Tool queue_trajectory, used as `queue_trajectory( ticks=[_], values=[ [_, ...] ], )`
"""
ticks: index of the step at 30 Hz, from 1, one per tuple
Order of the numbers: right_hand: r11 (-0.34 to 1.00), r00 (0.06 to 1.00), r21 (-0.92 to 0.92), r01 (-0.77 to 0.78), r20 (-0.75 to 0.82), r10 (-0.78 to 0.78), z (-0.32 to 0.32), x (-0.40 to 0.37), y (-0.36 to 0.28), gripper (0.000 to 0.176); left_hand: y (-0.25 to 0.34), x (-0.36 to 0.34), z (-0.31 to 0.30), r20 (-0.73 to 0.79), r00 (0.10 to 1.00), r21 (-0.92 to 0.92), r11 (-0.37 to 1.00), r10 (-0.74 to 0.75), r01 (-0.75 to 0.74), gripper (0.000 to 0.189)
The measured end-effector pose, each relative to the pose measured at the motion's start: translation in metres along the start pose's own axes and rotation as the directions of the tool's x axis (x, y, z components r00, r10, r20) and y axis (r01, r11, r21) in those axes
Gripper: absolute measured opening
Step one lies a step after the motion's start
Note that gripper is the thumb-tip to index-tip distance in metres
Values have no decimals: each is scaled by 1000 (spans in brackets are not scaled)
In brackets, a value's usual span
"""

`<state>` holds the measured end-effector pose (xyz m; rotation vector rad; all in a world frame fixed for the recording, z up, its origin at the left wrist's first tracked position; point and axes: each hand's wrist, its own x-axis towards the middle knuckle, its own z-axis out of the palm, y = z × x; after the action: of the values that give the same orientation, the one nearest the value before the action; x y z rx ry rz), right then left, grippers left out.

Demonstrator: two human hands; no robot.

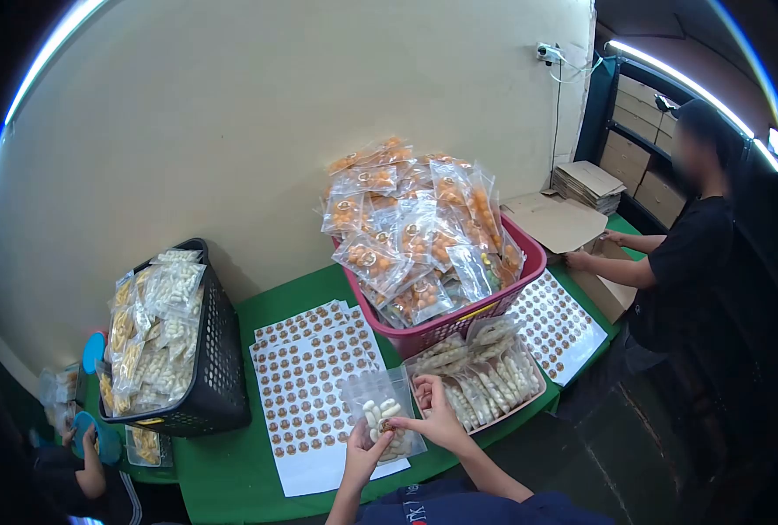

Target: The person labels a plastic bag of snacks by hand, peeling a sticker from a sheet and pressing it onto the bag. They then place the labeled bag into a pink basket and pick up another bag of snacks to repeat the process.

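A clear zip bag point(364, 390) of white, oblong snack pieces is held up over the front of the table. My left hand point(364, 457) grips its lower left side, the thumb on the front face. My right hand point(439, 422) is at the bag's right side, its thumb reaching across the front to a small round brown sticker point(386, 426). The fingers of that hand are curled near the bag's edge. Behind the bag lie white sheets of round brown stickers point(306, 407). Beside my right hand, an open box point(542, 385) holds rows of similar filled bags.
A pink basket point(536, 254) heaped with bags of orange snacks point(371, 255) stands behind the box. At left is a black basket point(223, 350) of filled bags. Another sticker sheet point(572, 337) lies at right. A person point(695, 254) handles cardboard point(559, 223); another person point(78, 481) is at lower left.
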<state>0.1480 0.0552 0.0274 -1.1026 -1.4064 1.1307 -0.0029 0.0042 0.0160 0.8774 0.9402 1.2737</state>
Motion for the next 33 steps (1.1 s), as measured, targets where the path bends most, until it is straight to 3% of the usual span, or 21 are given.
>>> queue_trajectory(
  ticks=[2, 5, 6, 9, 15, 18, 21, 24, 33],
  values=[
    [977, 999, 211, -41, 17, 38, -6, -3, 8, 61, -4, 0, 11, -5, 999, -1, 999, 40, -40, 43],
    [919, 926, 256, -300, 308, 217, -17, -8, 8, 46, -10, -1, 25, -12, 998, -8, 998, 56, -56, 43],
    [930, 945, 245, -274, 247, 213, -17, -10, 2, 33, -12, -1, 28, -12, 999, -10, 999, 53, -53, 42],
    [947, 955, 238, -215, 256, 152, -23, -11, 10, 31, -15, 2, 34, -56, 998, -29, 999, -25, 24, 39],
    [922, 954, 291, -255, 234, 190, -24, -15, 29, 26, -28, 1, 32, -64, 996, -21, 998, -64, 63, 34],
    [963, 972, 207, -173, 192, 134, -24, -16, 30, 21, -31, 2, 36, -93, 996, -10, 1000, -14, 13, 34],
    [956, 968, 211, -202, 190, 163, -22, -19, 37, 24, -27, -1, 39, -94, 985, -65, 988, -146, 140, 33],
    [929, 936, 229, -291, 267, 228, -29, -18, 24, 26, -34, 3, 42, -134, 991, 1, 1000, 22, -22, 32],
    [898, 938, 348, -270, 304, 164, -44, -8, 9, 25, -26, 9, 51, -36, 999, -17, 999, 35, -36, 34]
  ],
)
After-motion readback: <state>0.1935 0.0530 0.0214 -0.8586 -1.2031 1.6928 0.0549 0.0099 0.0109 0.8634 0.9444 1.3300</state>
